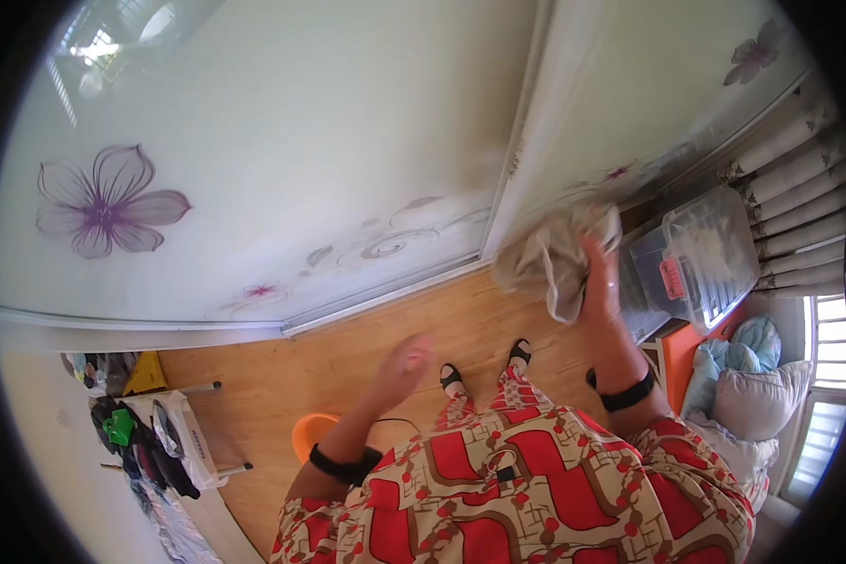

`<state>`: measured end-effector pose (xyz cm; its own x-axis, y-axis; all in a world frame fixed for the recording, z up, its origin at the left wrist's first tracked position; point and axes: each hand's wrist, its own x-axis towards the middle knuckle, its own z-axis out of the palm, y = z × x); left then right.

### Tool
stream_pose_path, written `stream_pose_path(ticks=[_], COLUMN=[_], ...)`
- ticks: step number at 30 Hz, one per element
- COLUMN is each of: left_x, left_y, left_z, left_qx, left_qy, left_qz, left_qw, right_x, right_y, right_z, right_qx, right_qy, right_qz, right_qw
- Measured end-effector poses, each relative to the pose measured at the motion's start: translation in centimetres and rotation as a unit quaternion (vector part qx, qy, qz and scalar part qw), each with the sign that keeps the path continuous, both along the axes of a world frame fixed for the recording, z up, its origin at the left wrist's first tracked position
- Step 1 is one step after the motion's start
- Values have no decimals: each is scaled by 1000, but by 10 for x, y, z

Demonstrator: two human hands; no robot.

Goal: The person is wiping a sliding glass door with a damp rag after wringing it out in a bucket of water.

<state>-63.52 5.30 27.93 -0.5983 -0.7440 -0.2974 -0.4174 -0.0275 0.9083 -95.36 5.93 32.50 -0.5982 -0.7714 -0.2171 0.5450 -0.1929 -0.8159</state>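
My right hand [598,271] grips a crumpled greyish-beige cloth [553,264], which hangs loosely and is partly blurred. Behind the cloth stands a pale glossy sliding door panel [648,77]; I cannot tell whether the two touch. My left hand [405,363] hovers above the wooden floor with nothing visible in it, and motion blur hides how its fingers lie. In front of me, another sliding door panel [310,169] carries purple flowers and grey scrolls.
Right of me are stacked clear plastic storage boxes [712,254], an orange cabinet [684,366], pillows [761,398] and a curtain [797,204]. An orange bucket [314,433] stands on the floor [275,381] by my left arm. Clothes [141,444] hang on a rack farther left.
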Motion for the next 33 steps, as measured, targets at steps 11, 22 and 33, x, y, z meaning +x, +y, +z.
stream_pose_path(ticks=[11, 22, 33], left_x=[119, 97, 51], left_y=[74, 145, 93], left_z=[-33, -50, -57], left_qx=[66, 214, 230], left_qy=[-91, -47, -3], left_qz=[247, 428, 408], left_qw=[962, 877, 884], right_x=[6, 31, 106], right_y=[-141, -148, -81], right_z=[26, -135, -216], right_qx=[-116, -19, 306], right_qy=[637, 515, -143], right_qz=[-254, -232, 256], right_qw=[718, 825, 905])
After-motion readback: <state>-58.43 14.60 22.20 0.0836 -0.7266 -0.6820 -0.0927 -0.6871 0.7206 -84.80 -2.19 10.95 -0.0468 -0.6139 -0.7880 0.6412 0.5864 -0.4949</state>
